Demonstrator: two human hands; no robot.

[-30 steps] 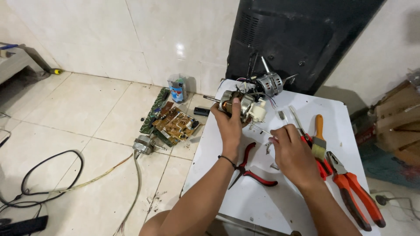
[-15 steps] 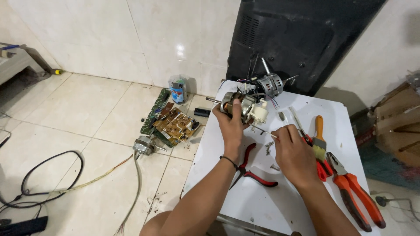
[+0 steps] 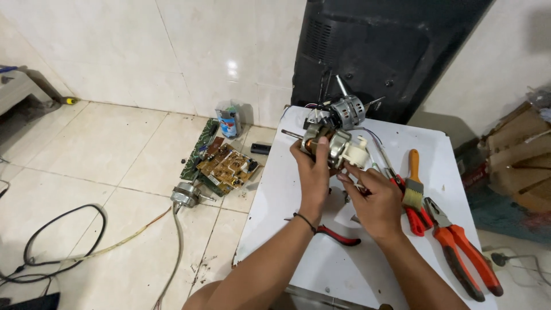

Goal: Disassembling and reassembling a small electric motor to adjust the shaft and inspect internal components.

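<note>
My left hand (image 3: 313,172) grips a small electric motor (image 3: 333,146) with copper windings and a white plastic part, holding it just above the white table (image 3: 298,264). My right hand (image 3: 376,201) reaches up to the motor's underside, fingertips touching it near the white part; whether it holds a small piece I cannot tell. A second grey motor (image 3: 347,110) with a shaft stands behind at the table's far edge. Red-handled pliers (image 3: 338,235) lie under my left wrist.
A paintbrush (image 3: 413,183), red-handled tools (image 3: 413,215) and orange pliers (image 3: 465,252) lie on the table's right. A black panel (image 3: 390,51) leans against the wall. On the tiled floor are circuit boards (image 3: 227,163), a small can (image 3: 228,121), a loose motor (image 3: 185,195) and cables (image 3: 63,241).
My right hand has moved up and left from the table to the motor's underside. My left hand keeps holding the motor in about the same place.
</note>
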